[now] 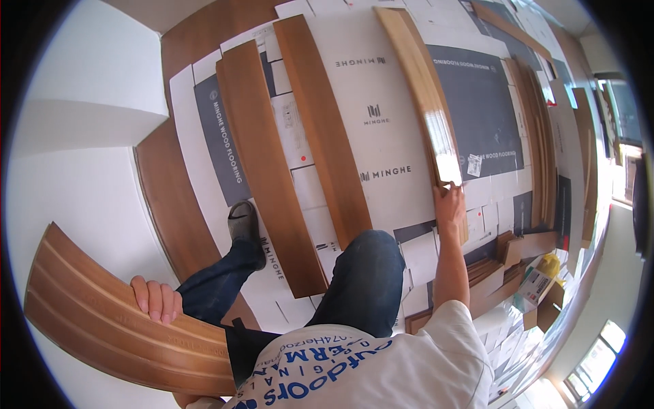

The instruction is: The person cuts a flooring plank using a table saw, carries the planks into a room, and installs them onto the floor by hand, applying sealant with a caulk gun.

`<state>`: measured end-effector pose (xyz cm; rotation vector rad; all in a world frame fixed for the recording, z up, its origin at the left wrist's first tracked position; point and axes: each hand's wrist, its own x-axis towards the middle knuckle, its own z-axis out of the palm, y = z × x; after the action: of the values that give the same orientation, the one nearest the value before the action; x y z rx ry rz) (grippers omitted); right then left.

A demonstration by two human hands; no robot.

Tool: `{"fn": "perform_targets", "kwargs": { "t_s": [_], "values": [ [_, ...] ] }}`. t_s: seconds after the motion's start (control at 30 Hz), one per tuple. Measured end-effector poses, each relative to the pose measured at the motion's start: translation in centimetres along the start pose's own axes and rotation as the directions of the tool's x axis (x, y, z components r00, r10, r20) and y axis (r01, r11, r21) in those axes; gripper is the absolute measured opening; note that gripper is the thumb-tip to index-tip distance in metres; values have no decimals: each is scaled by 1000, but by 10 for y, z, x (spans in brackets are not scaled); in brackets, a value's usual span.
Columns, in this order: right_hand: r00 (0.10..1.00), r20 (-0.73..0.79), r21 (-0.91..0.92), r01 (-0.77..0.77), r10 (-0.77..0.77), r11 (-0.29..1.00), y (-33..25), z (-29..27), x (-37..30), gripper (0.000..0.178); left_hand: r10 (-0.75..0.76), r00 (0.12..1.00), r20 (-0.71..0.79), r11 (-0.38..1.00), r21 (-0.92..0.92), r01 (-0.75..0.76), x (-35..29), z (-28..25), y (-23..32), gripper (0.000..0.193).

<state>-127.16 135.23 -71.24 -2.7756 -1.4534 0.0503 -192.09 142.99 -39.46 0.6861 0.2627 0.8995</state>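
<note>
Holding, left side: left hand (157,300), fingers curled over the upper edge of a grooved brown plank (122,313), grip closed on it.
Grooved plank, position: at the person's left side, most of its breadth below the fingers in view.
Grooved plank, long axis: slanting from far left down toward the torso; left hand on it, right hand well apart.
Right hand (449,204): touching a glossy pale plank (426,95); cannot tell whether clasped round it or only resting.
Glossy plank, position: at the right hand, the longer part reaching ahead of the fingers.
Glossy plank, long axis: running away from the person, far end leaning left; right hand nearer.
Between the hands: two matt planks (262,170), roughly lengthwise beside one another, apart from both hands.
Floor cover: printed cardboard sheets (385,146).
</note>
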Motion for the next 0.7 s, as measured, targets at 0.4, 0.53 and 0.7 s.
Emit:
{"fn": "perform_targets", "kwargs": {
  "t_s": [0.4, 0.53, 0.7],
  "values": [
    [992, 128, -36, -9, 13, 999, -13, 14, 23, 106, -22, 998, 53, 1000, 20, 21, -2, -1, 6, 25],
    [991, 128, 39, -53, 47, 998, 8, 15, 29, 107, -6, 999, 44, 1000, 16, 5, 0, -4, 4, 24],
    [995, 93, 131, -42, 30, 990, -9, -1, 55, 102, 2, 996, -87, 996, 84, 6, -10, 21, 6, 24]
  ]
}}
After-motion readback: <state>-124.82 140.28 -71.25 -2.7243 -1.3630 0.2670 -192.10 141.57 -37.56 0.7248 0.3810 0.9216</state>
